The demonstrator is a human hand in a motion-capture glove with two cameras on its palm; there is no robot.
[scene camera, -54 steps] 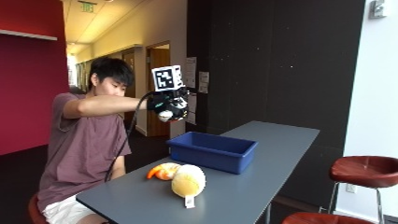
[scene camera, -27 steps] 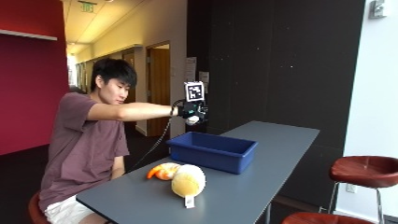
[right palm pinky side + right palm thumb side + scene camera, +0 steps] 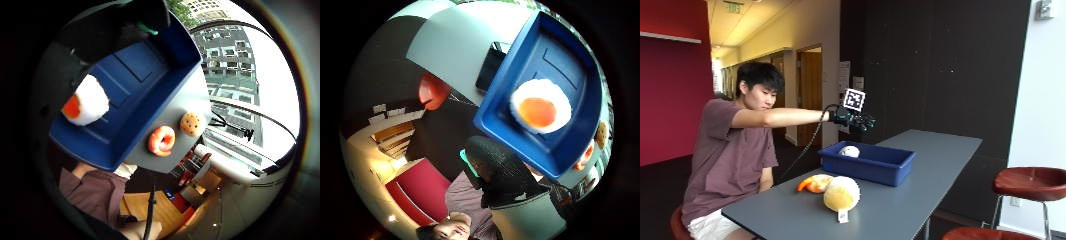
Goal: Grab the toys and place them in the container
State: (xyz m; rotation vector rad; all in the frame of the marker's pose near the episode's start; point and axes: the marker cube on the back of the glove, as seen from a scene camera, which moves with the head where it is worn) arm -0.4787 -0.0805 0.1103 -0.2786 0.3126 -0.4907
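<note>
Grey and smooth, the long table (image 3: 919, 200) ran away from the person toward a dark panelled wall, with a red wall and a lit corridor behind the seated person. Two round brown stools (image 3: 1033, 181) stood off the table's far long side.

A blue rectangular plastic container (image 3: 873, 162) sat near the middle of the table, close to the person's long edge. Above it, well clear of its rim, the black-gloved right hand (image 3: 853, 120) hung at the end of an outstretched arm, fingers spread and relaxed, holding nothing. A white fried-egg plush toy with an orange yolk (image 3: 540, 107) was at the container; in the outside view it showed just above the rim, and whether it already touched the floor of the bin could not be told.

Nearer the table's close end, just beside the container's short wall, lay an orange-and-white shrimp plush toy (image 3: 814, 183). Touching it on the side away from the person stood a round tan cookie-like plush toy (image 3: 841, 194) with a white tag hanging down.

A flat dark object (image 3: 489, 67) lay on the table against the container's outer wall.
</note>
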